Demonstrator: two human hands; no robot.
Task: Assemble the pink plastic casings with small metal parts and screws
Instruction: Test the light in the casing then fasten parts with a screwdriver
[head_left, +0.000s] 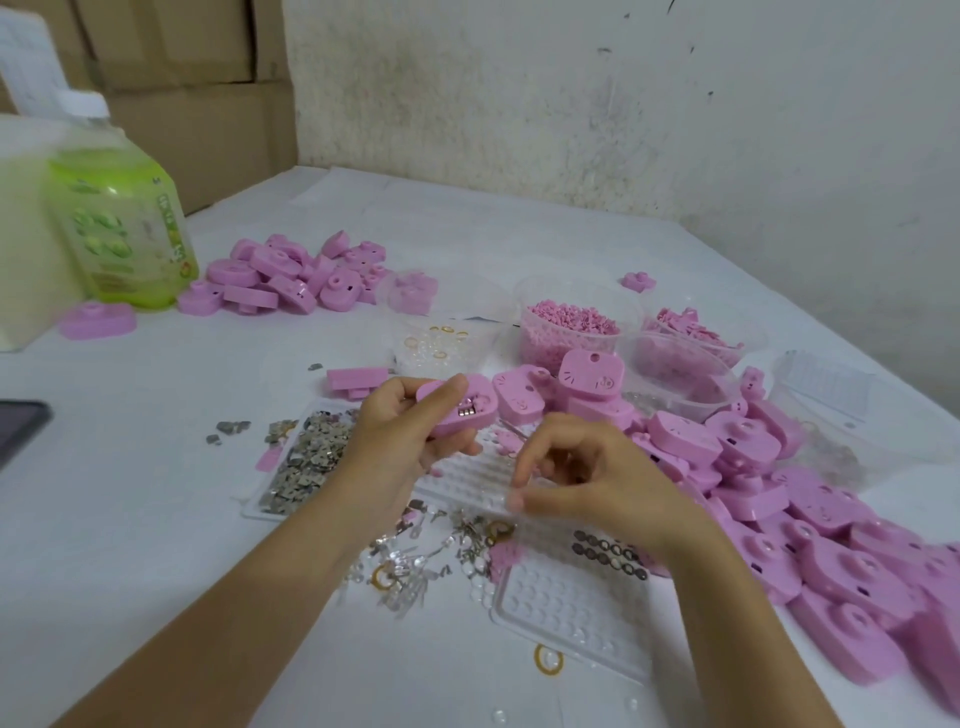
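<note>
Head view: the left hand (400, 431) grips one casing (457, 410) by its rim, thumb over the top edge and fingers beneath. Its open side is turned up, so small metal pieces seated inside show. The right hand (587, 478) hovers just right of and below the casing, fingers curled toward the thumb; whether it pinches a part is too blurred to tell. The casing looks like a light, stiff moulded shell, smooth enough to slip. A hold across its side walls seems best, as it leaves the cavity free, and the fitted pieces would likely spill if it were tipped. Directly under the casing lies a clear dimpled tray (467, 480), and a second dimpled tray (566, 597) lies nearer the person, making two in all. Left of the casing, metal parts (306, 457) lie in a thick layer, far too many to count, and loose bits (441, 556) are scattered below it. Right of the casing spreads a heap (779, 509) of casings, dozens at least. A smaller pile (291, 275) sits beyond it to the left, a dozen or more. Behind the casing stand clear tubs (571, 286), four as far as can be made out. Far left of it stands one green bottle (119, 223).
</note>
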